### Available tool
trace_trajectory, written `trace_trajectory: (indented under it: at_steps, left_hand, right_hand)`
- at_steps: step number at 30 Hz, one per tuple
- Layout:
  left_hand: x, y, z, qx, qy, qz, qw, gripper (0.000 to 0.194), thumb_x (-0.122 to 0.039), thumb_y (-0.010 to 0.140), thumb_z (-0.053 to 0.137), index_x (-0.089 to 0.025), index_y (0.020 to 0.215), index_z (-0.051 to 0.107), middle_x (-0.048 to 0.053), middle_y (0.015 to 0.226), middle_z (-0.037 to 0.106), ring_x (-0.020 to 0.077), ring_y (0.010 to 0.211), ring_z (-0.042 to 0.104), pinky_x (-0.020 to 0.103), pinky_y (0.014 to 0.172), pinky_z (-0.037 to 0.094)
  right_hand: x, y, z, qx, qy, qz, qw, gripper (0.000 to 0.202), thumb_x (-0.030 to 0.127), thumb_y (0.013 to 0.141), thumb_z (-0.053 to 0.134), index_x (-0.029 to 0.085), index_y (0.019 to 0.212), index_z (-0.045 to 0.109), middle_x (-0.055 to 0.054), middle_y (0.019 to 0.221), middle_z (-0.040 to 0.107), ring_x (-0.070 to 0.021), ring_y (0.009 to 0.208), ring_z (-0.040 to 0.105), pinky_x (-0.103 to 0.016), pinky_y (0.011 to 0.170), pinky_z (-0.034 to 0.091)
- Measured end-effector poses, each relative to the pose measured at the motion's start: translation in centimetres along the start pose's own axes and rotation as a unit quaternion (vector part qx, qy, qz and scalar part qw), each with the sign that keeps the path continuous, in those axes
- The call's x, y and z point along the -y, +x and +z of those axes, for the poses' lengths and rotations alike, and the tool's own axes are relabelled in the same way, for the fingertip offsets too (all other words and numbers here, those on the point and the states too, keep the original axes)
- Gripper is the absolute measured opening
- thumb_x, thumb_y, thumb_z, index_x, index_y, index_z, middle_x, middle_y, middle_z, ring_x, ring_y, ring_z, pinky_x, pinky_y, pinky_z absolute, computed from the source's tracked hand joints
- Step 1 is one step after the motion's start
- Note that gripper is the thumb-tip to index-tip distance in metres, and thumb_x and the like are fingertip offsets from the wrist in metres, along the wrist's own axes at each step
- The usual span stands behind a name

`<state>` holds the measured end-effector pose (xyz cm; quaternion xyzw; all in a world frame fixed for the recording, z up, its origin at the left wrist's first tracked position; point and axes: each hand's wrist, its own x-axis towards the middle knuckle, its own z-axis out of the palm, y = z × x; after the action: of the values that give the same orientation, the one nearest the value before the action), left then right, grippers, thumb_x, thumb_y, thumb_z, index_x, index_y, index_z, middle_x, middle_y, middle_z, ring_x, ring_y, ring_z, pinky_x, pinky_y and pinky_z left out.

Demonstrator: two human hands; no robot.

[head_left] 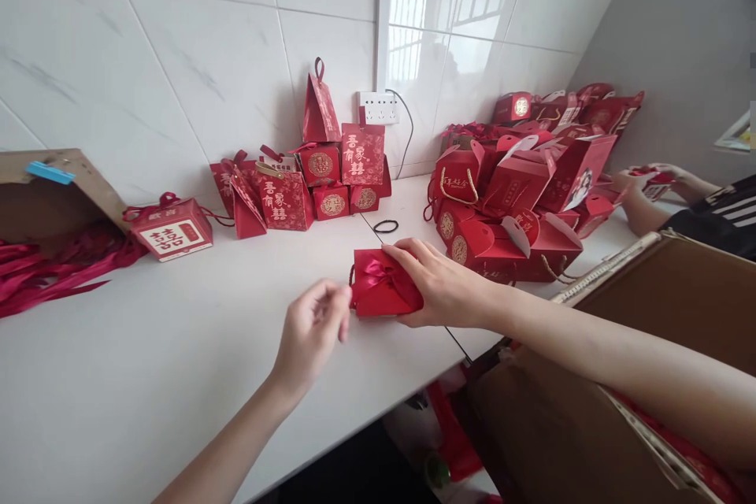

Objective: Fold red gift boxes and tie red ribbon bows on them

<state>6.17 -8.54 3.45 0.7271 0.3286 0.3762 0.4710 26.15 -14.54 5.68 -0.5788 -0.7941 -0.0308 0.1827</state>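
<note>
A small red box (369, 295) with a bright red ribbon bow (378, 274) on top lies on the white table (177, 362). My right hand (434, 283) grips its right side, fingers over the back edge and thumb at the front. Just left of the box is my left hand (316, 323), its fingers curled in near a dark cord loop (353, 283) on the box's left side. Whether those fingertips hold anything is too small to make out. Behind the box a black elastic loop (386, 227) rests on the table.
Finished-looking red boxes (283, 201) stand by the wall, with a single box (174, 232) further left. A large pile of red boxes (520, 189) is at right. Cardboard cartons (667, 291) flank the table; ribbons (53, 268) spill out left. Another person's hands (641, 193) hold something red.
</note>
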Motion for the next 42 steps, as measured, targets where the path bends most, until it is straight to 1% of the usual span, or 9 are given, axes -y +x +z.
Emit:
trace_trajectory:
  at_steps: [3,7,11,19,27,31,33,37,42]
  left_hand:
    - [0.5,0.9,-0.4,-0.044,0.029,-0.002,0.999,0.03,-0.046,0.084,0.045,-0.019,0.069,0.048,-0.003,0.061,0.05,0.0112,0.056,0.048,0.021,0.052,0.038]
    - [1.1,1.5,-0.7,0.08,0.022,-0.054,0.995,0.04,-0.051,0.083,0.045,-0.018,0.061,0.045,-0.004,0.055,0.042,0.009,0.051,0.04,0.02,0.048,0.032]
    - [0.6,1.2,-0.7,0.122,-0.022,-0.054,0.991,0.034,-0.042,0.08,0.055,-0.017,0.06,0.046,-0.006,0.052,0.039,0.0064,0.048,0.038,0.018,0.046,0.031]
    - [-0.1,0.3,-0.7,0.28,-0.012,-0.095,0.955,0.038,-0.039,0.084,0.05,-0.015,0.055,0.053,0.0,0.046,0.058,0.0104,0.04,0.054,0.02,0.043,0.038]
    - [0.7,-0.2,0.0,0.287,0.101,-0.104,0.947,0.036,-0.041,0.08,0.052,-0.016,0.055,0.06,0.001,0.048,0.063,0.0088,0.042,0.048,0.019,0.045,0.036]
    - [0.9,0.3,-0.9,0.295,0.095,-0.103,0.945,0.034,-0.046,0.073,0.058,-0.016,0.058,0.063,0.003,0.052,0.065,0.0119,0.047,0.055,0.02,0.047,0.038]
    - [0.9,0.9,-1.6,0.26,0.077,-0.085,0.959,0.042,-0.052,0.074,0.053,-0.016,0.054,0.059,0.002,0.045,0.059,0.0119,0.043,0.051,0.021,0.046,0.037]
    - [0.9,1.6,-1.3,0.036,0.047,-0.033,0.998,0.044,-0.055,0.078,0.043,-0.019,0.052,0.042,-0.004,0.039,0.041,0.0092,0.039,0.04,0.021,0.042,0.033]
    - [1.2,0.6,1.3,-0.03,0.09,-0.01,0.995,0.035,-0.048,0.08,0.05,-0.021,0.065,0.034,-0.008,0.05,0.038,0.0079,0.043,0.036,0.018,0.042,0.03]
  right_hand:
    - [0.2,0.0,-0.1,0.008,-0.003,-0.009,1.0,0.087,0.032,0.063,0.071,0.013,0.135,0.027,-0.018,0.122,0.042,-0.0346,0.112,0.046,-0.049,0.086,0.049]
    - [0.3,0.0,-0.2,0.007,-0.008,-0.023,1.0,0.085,0.032,0.064,0.071,0.012,0.134,0.028,-0.019,0.122,0.042,-0.0341,0.111,0.047,-0.048,0.088,0.048]
    - [0.1,-0.1,0.0,0.004,-0.017,-0.01,1.0,0.085,0.033,0.064,0.071,0.01,0.133,0.028,-0.02,0.121,0.042,-0.034,0.108,0.049,-0.049,0.085,0.049]
    - [0.1,-0.2,0.1,0.002,-0.03,0.009,1.0,0.085,0.035,0.064,0.071,0.012,0.133,0.029,-0.019,0.12,0.045,-0.0332,0.106,0.051,-0.048,0.082,0.051]
    - [0.1,-0.2,0.1,-0.007,-0.013,-0.006,1.0,0.083,0.033,0.064,0.071,0.01,0.132,0.029,-0.02,0.121,0.044,-0.0338,0.109,0.049,-0.049,0.085,0.05]
    - [0.0,-0.2,0.2,-0.02,0.009,-0.017,1.0,0.083,0.034,0.066,0.071,0.012,0.133,0.028,-0.02,0.122,0.043,-0.0339,0.111,0.049,-0.049,0.088,0.048]
    - [0.1,-0.2,0.1,-0.02,0.012,-0.015,1.0,0.083,0.033,0.065,0.072,0.013,0.133,0.027,-0.02,0.122,0.043,-0.0339,0.112,0.048,-0.049,0.088,0.048]
    - [0.3,-0.1,0.1,-0.01,0.01,-0.03,0.999,0.086,0.028,0.063,0.073,0.013,0.133,0.027,-0.019,0.122,0.042,-0.0337,0.114,0.046,-0.047,0.089,0.048]
    - [0.7,0.1,-0.1,0.018,0.051,-0.044,0.998,0.091,0.028,0.059,0.077,0.011,0.131,0.025,-0.02,0.124,0.038,-0.0317,0.115,0.044,-0.044,0.092,0.045]
